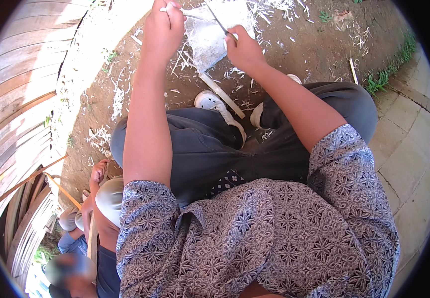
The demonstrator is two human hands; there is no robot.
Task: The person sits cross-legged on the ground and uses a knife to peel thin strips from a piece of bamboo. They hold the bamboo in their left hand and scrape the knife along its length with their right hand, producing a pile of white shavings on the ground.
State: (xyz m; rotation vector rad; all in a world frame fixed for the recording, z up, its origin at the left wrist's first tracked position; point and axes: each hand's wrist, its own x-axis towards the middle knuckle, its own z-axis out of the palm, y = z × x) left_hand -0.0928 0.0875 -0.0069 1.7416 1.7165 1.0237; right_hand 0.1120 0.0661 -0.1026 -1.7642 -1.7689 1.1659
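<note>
My left hand (164,27), at the top edge of the view, is closed around a thin pale stick (195,16) that points right. To its right my right hand (244,49) grips a knife (217,19), whose narrow dark blade slants up and to the left near the stick's end. Whether blade and stick touch I cannot tell. Below both hands a whitish plastic sheet (206,52) lies on the ground, strewn with pale shavings. The knife's handle is mostly hidden in my fist.
Pale shavings (118,102) litter the brown soil. A longer wood strip (221,94) lies by my white shoes (210,101). Wooden planks (21,74) stand along the left. Another person (106,203) sits at lower left, near thin sticks. Paving slabs (398,144) run along the right.
</note>
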